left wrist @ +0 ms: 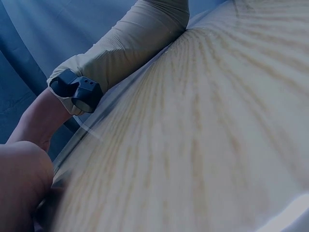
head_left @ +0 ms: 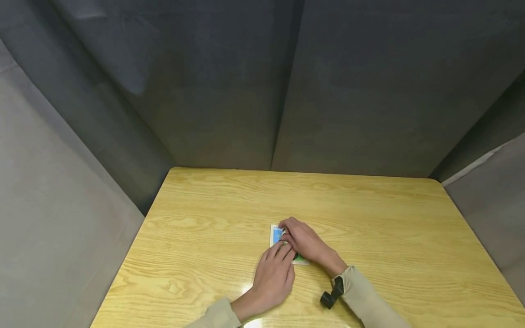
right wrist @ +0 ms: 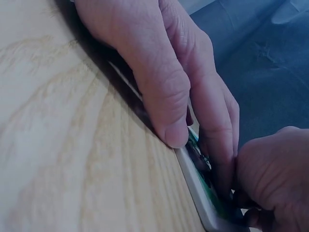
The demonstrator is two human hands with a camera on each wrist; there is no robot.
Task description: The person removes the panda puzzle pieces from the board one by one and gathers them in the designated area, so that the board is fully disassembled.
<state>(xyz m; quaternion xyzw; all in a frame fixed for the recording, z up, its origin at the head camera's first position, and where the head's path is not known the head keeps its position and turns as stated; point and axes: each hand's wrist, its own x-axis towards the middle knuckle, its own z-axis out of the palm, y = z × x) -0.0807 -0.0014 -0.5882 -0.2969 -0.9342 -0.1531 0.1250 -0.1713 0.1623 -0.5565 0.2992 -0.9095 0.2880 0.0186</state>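
Note:
Under both hands lies a small flat picture board [head_left: 275, 234] with a white border and a blue and green print. My left hand [head_left: 274, 275] reaches in from the near side, its fingers fairly straight and resting on the print. In the right wrist view the left thumb [right wrist: 176, 134] touches the board's white edge [right wrist: 193, 186]. My right hand [head_left: 305, 240] comes from the right, fingers curled over the far part of the board and gripping there. The two hands' fingertips meet over the board and hide most of its middle. The left wrist view shows mainly table and the right sleeve.
The board lies on a light wood-grain table [head_left: 197, 218]. Dark grey curtains [head_left: 213, 91] stand behind it, with paler grey panels [head_left: 53, 205] at the sides. A black wrist camera [head_left: 332, 293] hangs at the right cuff, just above the tabletop.

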